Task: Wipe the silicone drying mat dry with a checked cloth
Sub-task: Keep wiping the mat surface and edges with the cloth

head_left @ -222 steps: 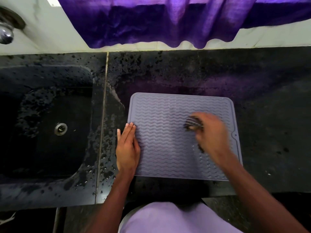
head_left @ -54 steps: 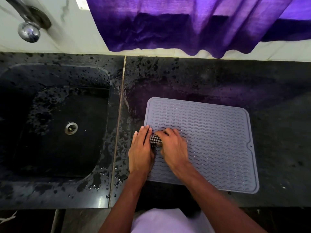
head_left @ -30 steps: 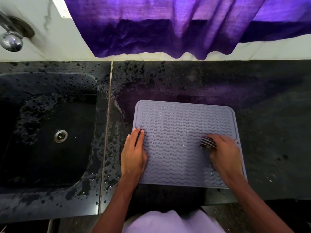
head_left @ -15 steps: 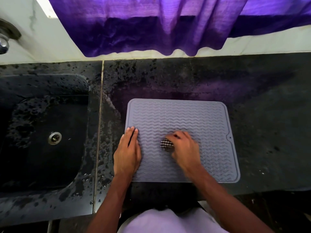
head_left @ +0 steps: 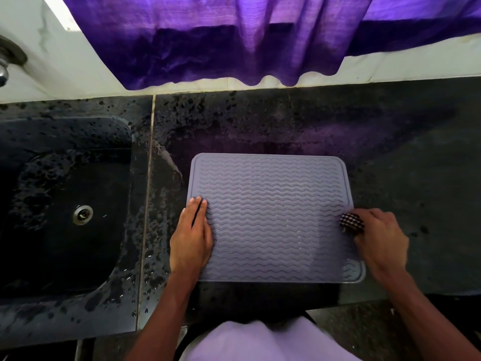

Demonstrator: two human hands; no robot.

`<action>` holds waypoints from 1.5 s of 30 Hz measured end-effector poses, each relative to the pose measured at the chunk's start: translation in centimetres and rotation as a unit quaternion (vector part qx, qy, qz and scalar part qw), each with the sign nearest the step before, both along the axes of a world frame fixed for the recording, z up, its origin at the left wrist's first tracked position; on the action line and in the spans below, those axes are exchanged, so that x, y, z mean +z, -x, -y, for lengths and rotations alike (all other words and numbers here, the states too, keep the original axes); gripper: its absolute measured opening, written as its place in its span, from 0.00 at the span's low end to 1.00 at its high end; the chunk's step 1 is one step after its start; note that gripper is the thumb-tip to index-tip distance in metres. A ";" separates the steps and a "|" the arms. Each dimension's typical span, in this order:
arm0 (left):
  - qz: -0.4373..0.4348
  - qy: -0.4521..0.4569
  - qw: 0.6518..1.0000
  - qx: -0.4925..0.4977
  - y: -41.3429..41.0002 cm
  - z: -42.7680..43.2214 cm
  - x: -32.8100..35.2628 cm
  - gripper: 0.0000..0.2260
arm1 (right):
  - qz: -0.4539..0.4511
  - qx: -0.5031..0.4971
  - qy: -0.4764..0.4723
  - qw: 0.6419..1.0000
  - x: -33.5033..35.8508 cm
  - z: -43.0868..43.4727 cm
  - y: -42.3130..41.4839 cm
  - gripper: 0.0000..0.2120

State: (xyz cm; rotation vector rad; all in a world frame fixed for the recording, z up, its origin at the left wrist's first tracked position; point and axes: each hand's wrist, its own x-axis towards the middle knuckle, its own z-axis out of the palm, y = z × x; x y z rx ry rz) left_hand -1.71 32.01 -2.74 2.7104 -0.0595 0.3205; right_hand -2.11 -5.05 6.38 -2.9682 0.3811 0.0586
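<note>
One cloth [head_left: 350,222] in right hand [head_left: 380,238] — mat [head_left: 270,217] edge.

We have one cam: head-worn, wide-angle, facing fwd and steeply down, almost top-down onto the dark tabletop [head_left: 390,152]. It sits close. The silicone drying mat [head_left: 268,217] takes the centre of frame, its long edges approx. parallel to the frame's top and bottom. Both forearms come in from the bottom edge, w/ the left hand [head_left: 191,238] centre-left and the right hand [head_left: 380,238] w/ the checked cloth [head_left: 351,222] centre-right. The wearer's light top [head_left: 260,345] shows bottom centre, right under the lens. The sink [head_left: 65,131] fills the left side, cropped by the frame. The tap [head_left: 2,74] just clips in at far left. Along the top we see the white wall [head_left: 39,61] and purple curtain [head_left: 234,35]. The tabletop's back edge sits slightly higher at frame right.
</note>
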 end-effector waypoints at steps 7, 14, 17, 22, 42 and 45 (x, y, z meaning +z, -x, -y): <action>-0.018 -0.004 1.000 0.008 0.1 0.1 0.2 0.22 | 0.054 0.137 -0.143 0.979 -0.9 -11.9 -1.3 0.25; -0.020 -0.001 1.000 0.003 0.2 0.0 0.3 0.22 | -0.004 0.203 -0.104 0.974 -2.0 -13.7 -2.2 0.24; -0.020 -0.001 1.000 0.004 0.4 0.1 0.5 0.22 | -0.002 0.179 -0.094 0.979 -1.5 -11.0 -2.1 0.24; -0.031 0.001 0.999 0.011 0.4 0.2 0.7 0.23 | -0.005 0.125 -0.063 0.990 -1.3 -4.5 -1.2 0.27; -0.041 0.008 0.999 0.025 0.4 0.5 0.6 0.22 | 0.051 0.200 -0.187 0.960 -0.4 -13.8 -2.3 0.22; -0.044 0.010 0.999 0.019 0.3 0.4 0.6 0.24 | 0.032 0.262 -0.186 0.946 -0.6 -18.0 -3.1 0.22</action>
